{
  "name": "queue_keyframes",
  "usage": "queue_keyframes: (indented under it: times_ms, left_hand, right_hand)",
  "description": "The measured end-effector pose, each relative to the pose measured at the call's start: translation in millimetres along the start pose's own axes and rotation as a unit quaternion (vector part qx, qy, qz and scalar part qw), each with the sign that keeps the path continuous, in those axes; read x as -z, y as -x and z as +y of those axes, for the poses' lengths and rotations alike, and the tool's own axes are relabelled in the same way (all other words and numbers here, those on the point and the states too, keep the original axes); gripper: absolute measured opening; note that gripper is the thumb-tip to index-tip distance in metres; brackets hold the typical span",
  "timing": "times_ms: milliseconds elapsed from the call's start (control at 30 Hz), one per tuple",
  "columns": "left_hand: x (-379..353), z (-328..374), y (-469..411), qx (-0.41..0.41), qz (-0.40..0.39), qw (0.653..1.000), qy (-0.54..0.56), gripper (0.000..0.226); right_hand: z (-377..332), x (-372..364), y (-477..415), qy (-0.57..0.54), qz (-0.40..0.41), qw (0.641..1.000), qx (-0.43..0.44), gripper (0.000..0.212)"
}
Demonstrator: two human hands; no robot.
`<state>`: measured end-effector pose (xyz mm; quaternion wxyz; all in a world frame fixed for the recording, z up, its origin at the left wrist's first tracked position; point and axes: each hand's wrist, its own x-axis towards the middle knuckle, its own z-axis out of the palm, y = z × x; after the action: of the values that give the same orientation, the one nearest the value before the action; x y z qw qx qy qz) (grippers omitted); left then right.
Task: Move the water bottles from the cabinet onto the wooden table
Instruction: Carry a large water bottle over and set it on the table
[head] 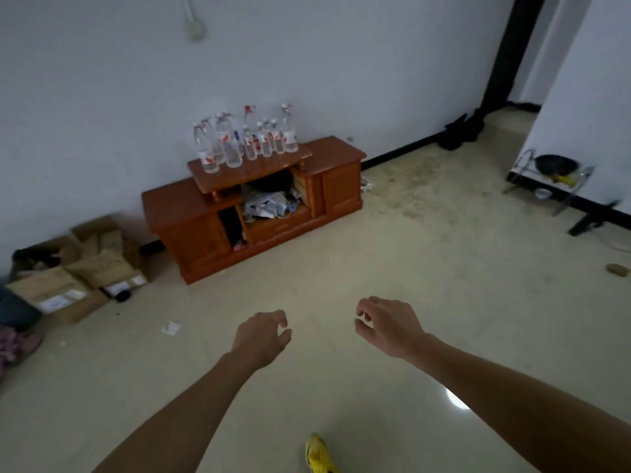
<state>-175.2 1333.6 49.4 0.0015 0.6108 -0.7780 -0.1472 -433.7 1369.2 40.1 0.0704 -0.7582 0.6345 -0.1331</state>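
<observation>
Several clear water bottles (pixel 246 138) with red caps and red-white labels stand upright together on the raised top shelf of a low reddish-brown wooden cabinet (pixel 338 155) against the white wall. My left hand (pixel 263 336) and my right hand (pixel 389 326) are stretched out in front of me over the floor, well short of the cabinet. Both have loosely curled fingers and hold nothing. No wooden table is in view.
Cardboard boxes (pixel 85 268) lie on the floor left of the cabinet. The cabinet's open middle holds papers (pixel 269 203). A metal rack with a black pan (pixel 555 165) stands at the right wall. Dark shoes (pixel 461 129) sit near a doorway. A scrap of paper (pixel 170 327) lies on the tiled floor.
</observation>
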Motion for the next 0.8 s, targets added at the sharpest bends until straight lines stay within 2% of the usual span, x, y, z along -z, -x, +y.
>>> queue_keyframes:
  times_ms: [200,333,600,800]
  left_hand:
    - [60.3,-55.4,-149.9,0.023,0.019,0.999,0.017,0.024]
    - [103.3,-88.1,-227.8,0.022,0.037,0.999,0.010,0.023]
    - [123.9,-150.9,-375.7,0.052,0.028,0.998,0.017,0.025]
    - [165.1,-206.0,-512.3,0.094,0.041,0.995,0.013,0.020]
  right_hand:
    - [12.4,1.0,-179.8,0.023,0.020,1.000,0.007,0.024]
    - [9.0,4.8,-268.6,0.016,0.035,0.999,0.016,0.021]
    - [23.8,-35.8,-449.2,0.017,-0.005,0.999,0.042,0.021]
    - [35.2,-60.5,-630.8,-0.002,-0.016,0.997,0.076,0.022]
